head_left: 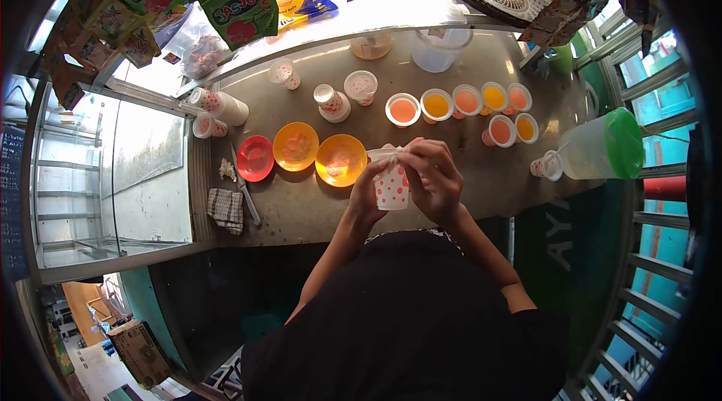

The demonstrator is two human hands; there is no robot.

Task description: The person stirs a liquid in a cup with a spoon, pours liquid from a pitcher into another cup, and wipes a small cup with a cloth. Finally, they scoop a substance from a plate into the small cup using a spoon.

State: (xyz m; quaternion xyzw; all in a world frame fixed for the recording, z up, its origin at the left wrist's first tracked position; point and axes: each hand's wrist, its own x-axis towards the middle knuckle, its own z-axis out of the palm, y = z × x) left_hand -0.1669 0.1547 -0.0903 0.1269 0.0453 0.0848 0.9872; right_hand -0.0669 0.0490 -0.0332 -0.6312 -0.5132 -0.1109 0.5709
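Near the counter's front edge, my left hand (pixel 366 194) is wrapped round the left side of a white paper cup (pixel 392 189) with pink dots. My right hand (pixel 434 179) is closed at the cup's rim, its fingertips pinched on the top edge; what lies between them is too small to tell. The cup is upright, and its inside is hidden. Just left of it sits an orange plate (pixel 341 160) with pinkish contents, beside a second orange plate (pixel 295 147) and a red plate (pixel 255 159).
Several cups of orange and pink drink (pixel 436 104) stand behind and right. Stacked cups (pixel 331 104) are behind the plates. A green-lidded container (pixel 602 145) is at right. A knife (pixel 250 204) and checked cloth (pixel 226 210) lie at left. Sachets (pixel 239 11) hang above.
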